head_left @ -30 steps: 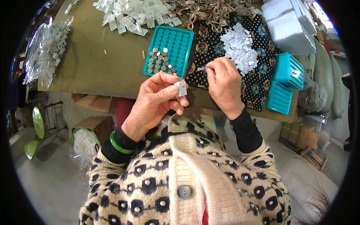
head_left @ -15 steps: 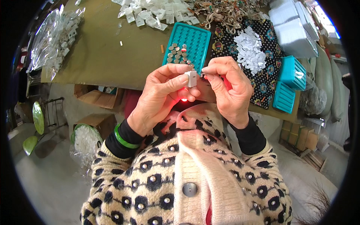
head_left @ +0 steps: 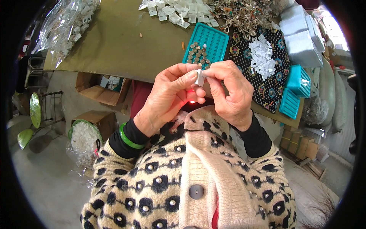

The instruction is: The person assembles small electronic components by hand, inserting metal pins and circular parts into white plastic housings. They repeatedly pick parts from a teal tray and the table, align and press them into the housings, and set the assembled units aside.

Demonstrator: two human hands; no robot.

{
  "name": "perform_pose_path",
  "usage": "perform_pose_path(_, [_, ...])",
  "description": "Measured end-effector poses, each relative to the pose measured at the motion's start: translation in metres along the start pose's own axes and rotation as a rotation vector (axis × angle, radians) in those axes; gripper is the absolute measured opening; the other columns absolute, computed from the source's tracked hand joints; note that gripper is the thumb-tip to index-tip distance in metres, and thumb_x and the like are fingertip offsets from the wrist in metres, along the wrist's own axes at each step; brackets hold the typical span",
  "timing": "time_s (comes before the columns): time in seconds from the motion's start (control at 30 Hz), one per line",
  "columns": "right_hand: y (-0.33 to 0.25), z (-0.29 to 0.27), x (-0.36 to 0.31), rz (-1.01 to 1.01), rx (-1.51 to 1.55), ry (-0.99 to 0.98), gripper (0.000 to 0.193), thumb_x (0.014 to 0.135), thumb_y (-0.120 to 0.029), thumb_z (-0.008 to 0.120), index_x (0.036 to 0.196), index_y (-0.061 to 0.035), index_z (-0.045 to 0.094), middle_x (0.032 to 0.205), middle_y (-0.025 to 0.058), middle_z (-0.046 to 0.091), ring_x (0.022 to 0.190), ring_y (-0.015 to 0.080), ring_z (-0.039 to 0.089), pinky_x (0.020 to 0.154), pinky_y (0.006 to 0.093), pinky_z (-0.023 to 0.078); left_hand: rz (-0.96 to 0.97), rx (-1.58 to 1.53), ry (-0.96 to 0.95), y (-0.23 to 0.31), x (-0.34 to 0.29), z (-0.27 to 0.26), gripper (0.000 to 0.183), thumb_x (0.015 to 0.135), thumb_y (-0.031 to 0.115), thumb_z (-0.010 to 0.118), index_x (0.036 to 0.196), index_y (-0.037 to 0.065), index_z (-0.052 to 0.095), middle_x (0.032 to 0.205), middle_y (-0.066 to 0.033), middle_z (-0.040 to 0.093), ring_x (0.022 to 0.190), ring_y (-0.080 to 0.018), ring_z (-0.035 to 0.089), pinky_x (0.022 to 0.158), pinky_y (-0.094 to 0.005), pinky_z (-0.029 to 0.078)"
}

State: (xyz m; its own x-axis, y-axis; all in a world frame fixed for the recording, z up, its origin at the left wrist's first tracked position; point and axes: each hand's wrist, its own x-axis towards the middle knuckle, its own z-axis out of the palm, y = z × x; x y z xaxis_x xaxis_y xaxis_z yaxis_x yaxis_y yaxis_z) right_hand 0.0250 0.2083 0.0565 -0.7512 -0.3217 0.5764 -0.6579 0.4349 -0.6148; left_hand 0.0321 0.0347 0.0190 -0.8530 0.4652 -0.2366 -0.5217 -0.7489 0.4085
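Note:
A small white plastic case (head_left: 199,78) is pinched between the thumb and fingers of my left hand (head_left: 167,89), above my lap. My right hand (head_left: 232,91) is closed, its index fingertip pressed against the case's right side; whatever it pinches is hidden by the fingers. Red light (head_left: 192,102) glows under my left fingertips. Just beyond my hands lies a teal dimpled tray (head_left: 213,40) with several silver button cells (head_left: 197,53) grouped at its near left part.
White plastic pieces (head_left: 181,13) and a tangle of cords (head_left: 244,17) lie at the back. On a patterned cloth (head_left: 272,89) rests a pile of small white pieces (head_left: 262,57). White stacked trays (head_left: 301,38) and teal trays (head_left: 290,103) stand right; a clear bag (head_left: 70,28) lies left.
My right fingers have moved left and now meet the white case; the small dark part seen between them is hidden. The view has shifted slightly, and the case is turned a little.

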Motion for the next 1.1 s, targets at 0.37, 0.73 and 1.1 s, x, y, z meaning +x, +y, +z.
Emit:
perform_pose_path(0.37, [-0.012,0.0,0.0,0.16,0.081,-0.098,0.015,0.078,0.009,0.064,0.088,-0.0008,0.059,0.085,0.0111,0.062,0.075,0.0232,0.063,0.069,0.0316,0.051,0.061,0.147,0.07,0.003,-0.018,-0.002,0.017,0.092,0.008,0.067,0.105,-0.001,0.062,0.087,-0.0109,0.069,0.068,-0.0194,0.07,0.061,-0.0307,0.061])
perform_pose_path(0.73, [-0.012,0.006,0.006,-0.022,-0.044,-0.182,0.02,0.075,0.013,0.06,0.09,0.0001,0.055,0.083,0.0142,0.059,0.072,0.0309,0.061,0.064,0.0363,0.052,0.103,0.221,0.09,0.003,-0.02,-0.003,0.014,0.093,0.007,0.065,0.104,-0.002,0.062,0.088,-0.0101,0.069,0.067,-0.018,0.07,0.061,-0.0306,0.06])
perform_pose_path(1.1, [0.084,-0.001,0.1,-0.13,-0.619,-0.062,0.003,0.083,-0.007,0.061,0.083,-0.0039,0.06,0.09,0.0097,0.056,0.09,0.0281,0.054,0.077,0.0403,0.044,0.133,0.172,0.125,0.027,-0.002,-0.011,0.018,0.096,0.009,0.062,0.112,0.001,0.059,0.099,-0.015,0.07,0.076,-0.0197,0.071,0.067,-0.0345,0.062])
